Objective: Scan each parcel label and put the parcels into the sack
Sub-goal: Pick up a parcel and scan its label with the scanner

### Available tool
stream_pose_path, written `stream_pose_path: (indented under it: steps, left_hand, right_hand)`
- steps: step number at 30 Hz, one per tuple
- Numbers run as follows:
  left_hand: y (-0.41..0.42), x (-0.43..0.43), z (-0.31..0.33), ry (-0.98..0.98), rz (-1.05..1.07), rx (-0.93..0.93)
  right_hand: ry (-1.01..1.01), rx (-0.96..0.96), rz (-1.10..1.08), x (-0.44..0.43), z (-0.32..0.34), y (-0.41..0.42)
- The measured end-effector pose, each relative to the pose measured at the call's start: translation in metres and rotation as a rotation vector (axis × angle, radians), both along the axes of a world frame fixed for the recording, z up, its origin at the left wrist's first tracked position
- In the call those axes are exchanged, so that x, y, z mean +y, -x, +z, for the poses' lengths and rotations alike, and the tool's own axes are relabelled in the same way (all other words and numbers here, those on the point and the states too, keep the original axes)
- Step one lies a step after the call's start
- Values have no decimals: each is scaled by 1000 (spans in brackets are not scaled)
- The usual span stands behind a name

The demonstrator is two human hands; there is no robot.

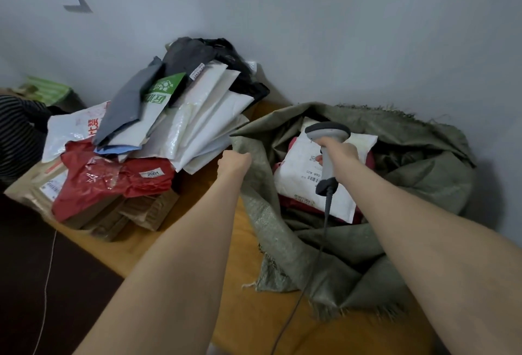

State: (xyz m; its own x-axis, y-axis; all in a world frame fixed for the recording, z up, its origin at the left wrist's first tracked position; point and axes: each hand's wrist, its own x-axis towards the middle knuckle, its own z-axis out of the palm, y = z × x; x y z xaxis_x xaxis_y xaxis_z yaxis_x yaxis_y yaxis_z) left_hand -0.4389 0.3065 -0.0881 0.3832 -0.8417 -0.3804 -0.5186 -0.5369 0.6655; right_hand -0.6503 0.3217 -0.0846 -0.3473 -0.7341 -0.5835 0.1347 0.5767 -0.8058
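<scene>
An olive-green woven sack (409, 185) lies open on the orange table (203, 213) at the right. Inside it a white parcel (299, 174) with a printed label lies on top of a red one. My left hand (234, 161) grips the sack's near-left rim and holds it up. My right hand (340, 152) grips a grey barcode scanner (327, 131) by its handle, above the white parcel. Its cable (319, 255) trails toward me. A pile of parcels (180, 117), white, grey, black and red, stands left of the sack.
A red parcel (113, 182) with a "2001" sticker and brown cardboard parcels (135, 213) form the pile's front. A person in a striped sleeve (17, 134) is at the far left. A grey wall stands behind. A thin white cord (46, 284) hangs off the table's left edge.
</scene>
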Motion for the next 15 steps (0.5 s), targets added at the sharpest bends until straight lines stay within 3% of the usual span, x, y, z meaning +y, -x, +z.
stream_pose_path:
  steps: [8, 15]
  left_hand:
    - [-73, 14, 22, 15, -5, -23]
    - [-165, 34, 30, 75, 77, 18]
  right_hand:
    - [53, -350, 178, 12, 36, -96]
    - [74, -370, 337, 29, 38, -211]
